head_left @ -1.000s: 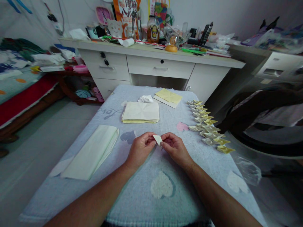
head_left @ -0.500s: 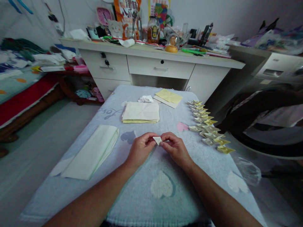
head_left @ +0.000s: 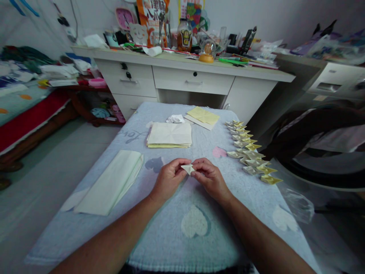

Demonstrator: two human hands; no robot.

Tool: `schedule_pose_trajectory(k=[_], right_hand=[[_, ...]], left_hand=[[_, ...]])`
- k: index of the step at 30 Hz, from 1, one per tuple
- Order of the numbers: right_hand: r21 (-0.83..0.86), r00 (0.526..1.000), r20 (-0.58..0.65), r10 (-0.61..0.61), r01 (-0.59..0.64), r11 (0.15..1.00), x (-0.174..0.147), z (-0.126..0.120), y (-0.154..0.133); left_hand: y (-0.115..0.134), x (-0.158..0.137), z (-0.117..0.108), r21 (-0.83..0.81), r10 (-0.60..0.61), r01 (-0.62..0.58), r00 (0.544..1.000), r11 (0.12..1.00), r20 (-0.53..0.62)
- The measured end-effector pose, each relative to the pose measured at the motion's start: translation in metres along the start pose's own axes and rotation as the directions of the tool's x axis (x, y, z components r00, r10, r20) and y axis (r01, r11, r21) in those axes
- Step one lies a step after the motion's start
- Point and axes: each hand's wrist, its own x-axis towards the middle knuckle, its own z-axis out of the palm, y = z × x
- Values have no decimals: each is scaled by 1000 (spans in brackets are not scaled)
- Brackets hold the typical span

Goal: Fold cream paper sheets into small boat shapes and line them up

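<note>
Between my two hands, just above the cloth, is a small folded piece of pale paper [head_left: 188,168], roughly triangular with a point toward me. My left hand [head_left: 170,176] pinches its left side between thumb and fingers. On the other side my right hand [head_left: 209,176] pinches its right edge the same way. Beyond the hands lies a stack of creased white and yellow paper sheets [head_left: 170,134]. Several folded paper boats [head_left: 251,155], white and yellow, stand in a row along the table's right side.
A folded pale cloth or sheet [head_left: 111,184] lies at left on the blue tablecloth [head_left: 159,236]. Farther back are a crumpled white tissue [head_left: 175,118] and a yellow sheet [head_left: 203,115]. A cluttered white desk [head_left: 196,82] stands behind; a washing machine [head_left: 327,87] is at right.
The folded paper has opened slightly wider between my fingers and its left corner now sticks out. Both hands stay nearly in place; the other things on the table have not moved.
</note>
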Motion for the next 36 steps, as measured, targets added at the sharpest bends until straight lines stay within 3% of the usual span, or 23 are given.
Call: schedule_pose_trajectory(k=[5, 10, 17, 29, 36], right_hand=[[100, 999, -19, 46, -44, 994, 2, -4, -1], [236, 990, 40, 135, -141, 961, 2, -4, -1], [380, 957, 151, 248, -288, 879, 0, -4, 3], [479, 932, 207, 296, -361, 800, 1, -5, -1], [523, 928, 215, 303, -372, 767, 1, -5, -3]], left_hand=[[2, -1, 1, 80, 49, -44, 997, 996, -67], [8, -1, -1, 196, 167, -160, 986, 967, -15], [9, -1, 0, 151, 183, -182, 983, 972, 9], [5, -1, 2, 58, 161, -161, 987, 985, 17], [9, -4, -1, 128, 226, -228, 974, 965, 30]])
